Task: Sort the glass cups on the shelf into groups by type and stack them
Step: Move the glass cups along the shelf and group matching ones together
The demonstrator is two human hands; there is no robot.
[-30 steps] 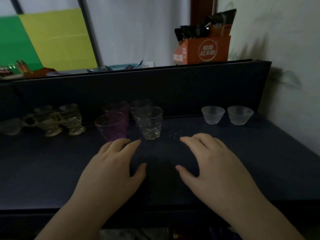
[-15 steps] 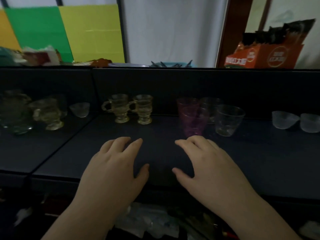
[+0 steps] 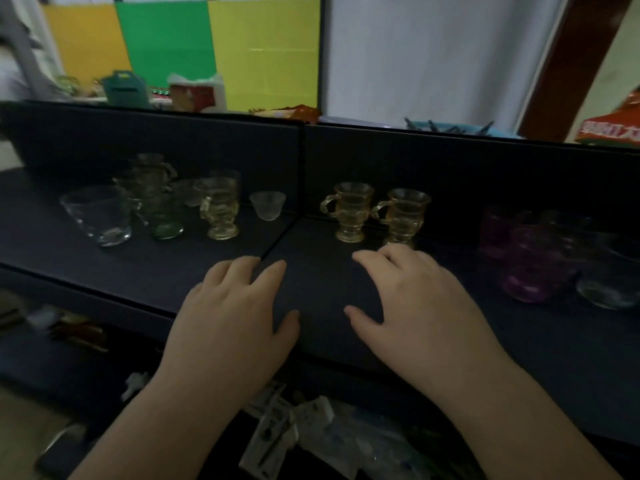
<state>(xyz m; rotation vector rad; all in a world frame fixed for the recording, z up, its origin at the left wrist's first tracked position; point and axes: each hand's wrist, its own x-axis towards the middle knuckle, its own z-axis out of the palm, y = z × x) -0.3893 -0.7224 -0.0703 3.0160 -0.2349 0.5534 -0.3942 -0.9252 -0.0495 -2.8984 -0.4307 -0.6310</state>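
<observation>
At far left of the frame, on the shelf (image 3: 214, 271), a wide clear cup (image 3: 98, 216) stands apart, and just right of it a dim cluster (image 3: 152, 188) of handled glasses rises over a green cup (image 3: 166, 223); whether that cluster is a finished stack I cannot tell. Next comes an amber mug (image 3: 220, 211), with a taller clear glass close behind it, then a small frosted cup (image 3: 267, 205) near the shelf's inner corner. Right of centre two more amber mugs (image 3: 375, 214) stand side by side, not stacked. At the right edge two purple cups (image 3: 526, 258) sit close together, one behind the other, with clear cups (image 3: 609, 285) beside them, blurred.

By my reading the sorting is barely begun: amber mugs are split between the two shelf sections, types are mixed at left, and most pieces stand singly.

Low in the middle of the frame, the left hand (image 3: 232, 317) lies palm down on the shelf front, grip spread and holding nothing, well short of the left-hand cups. The right hand (image 3: 415, 303) lies likewise, grip spread and empty; its fingertips (image 3: 391, 252) reach just below the base of the right-hand amber mug, which is the nearest piece, though contact is not clear.
</observation>
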